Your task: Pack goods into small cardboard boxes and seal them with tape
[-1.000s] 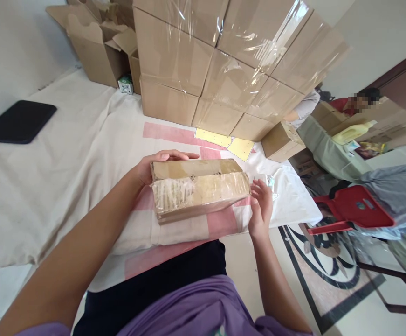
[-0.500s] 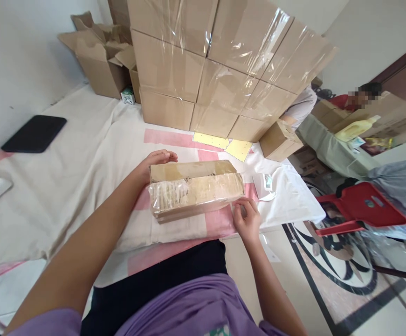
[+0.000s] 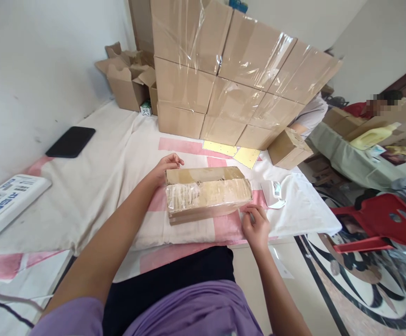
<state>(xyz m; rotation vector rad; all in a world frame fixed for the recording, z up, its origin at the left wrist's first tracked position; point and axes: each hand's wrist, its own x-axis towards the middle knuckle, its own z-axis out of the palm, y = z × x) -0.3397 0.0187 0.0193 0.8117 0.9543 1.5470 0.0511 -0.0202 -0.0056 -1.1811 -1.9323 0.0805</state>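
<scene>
A long cardboard box (image 3: 208, 192), its front wrapped in clear tape, lies on a white and pink sheet (image 3: 112, 186) in front of me. My left hand (image 3: 166, 165) grips the box's far left corner, fingers curled over its top edge. My right hand (image 3: 255, 224) is at the box's near right corner with the fingers pinched together, apparently on a small dark object I cannot make out. A small white device (image 3: 272, 193) lies on the sheet just right of the box.
A tall stack of plastic-wrapped cartons (image 3: 237, 79) stands behind, with open boxes (image 3: 126, 79) to its left and a loose small carton (image 3: 288, 148) to its right. A black pad (image 3: 70, 141), a white scale (image 3: 9, 200), a red chair (image 3: 381, 224) and another person (image 3: 381, 105) surround.
My right hand dropped from the box's right end to its near right corner and closed into a pinch. The view shifted, showing the white scale at left.
</scene>
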